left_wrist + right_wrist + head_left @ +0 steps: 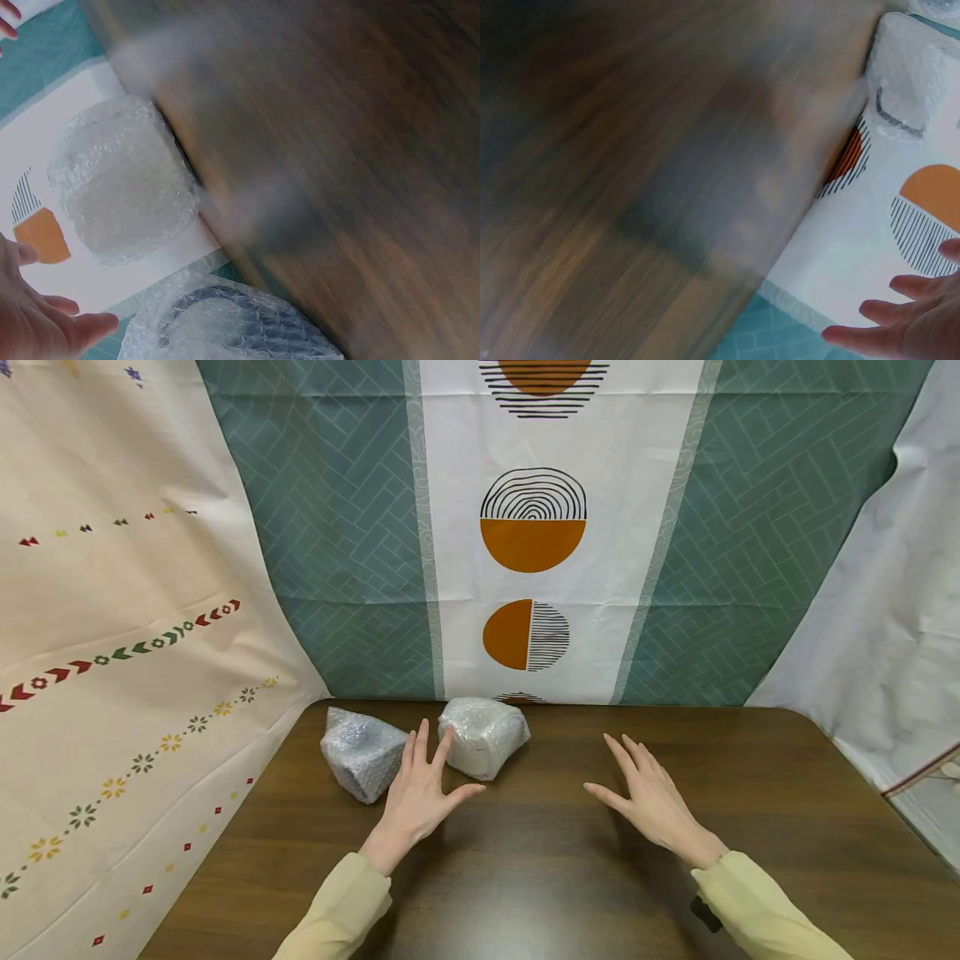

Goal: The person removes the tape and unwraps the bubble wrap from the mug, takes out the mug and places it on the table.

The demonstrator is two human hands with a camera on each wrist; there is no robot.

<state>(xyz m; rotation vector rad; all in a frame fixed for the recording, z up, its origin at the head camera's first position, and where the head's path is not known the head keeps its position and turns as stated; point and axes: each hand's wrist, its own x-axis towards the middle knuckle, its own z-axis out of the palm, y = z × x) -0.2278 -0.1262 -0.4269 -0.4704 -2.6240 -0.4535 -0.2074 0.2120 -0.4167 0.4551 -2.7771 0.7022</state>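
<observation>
Two bundles wrapped in bubble wrap sit at the far left of the dark wooden table [570, 877]. One is a whitish bundle [483, 735] [120, 184] [911, 71]; the other is a greyer bundle [362, 752] [225, 330] to its left. My left hand [423, 785] [34, 319] hovers open with fingers spread, its fingertips between the two bundles and close to both. My right hand [648, 793] [907, 315] is open too, fingers spread, over bare table well to the right of the whitish bundle. Neither hand holds anything.
Patterned cloth hangs behind the table: a teal and white panel with orange half-circles [532, 543], a cream sheet [112, 652] on the left, a pale sheet [900, 627] on the right. The table's rounded right edge [892, 802] drops off.
</observation>
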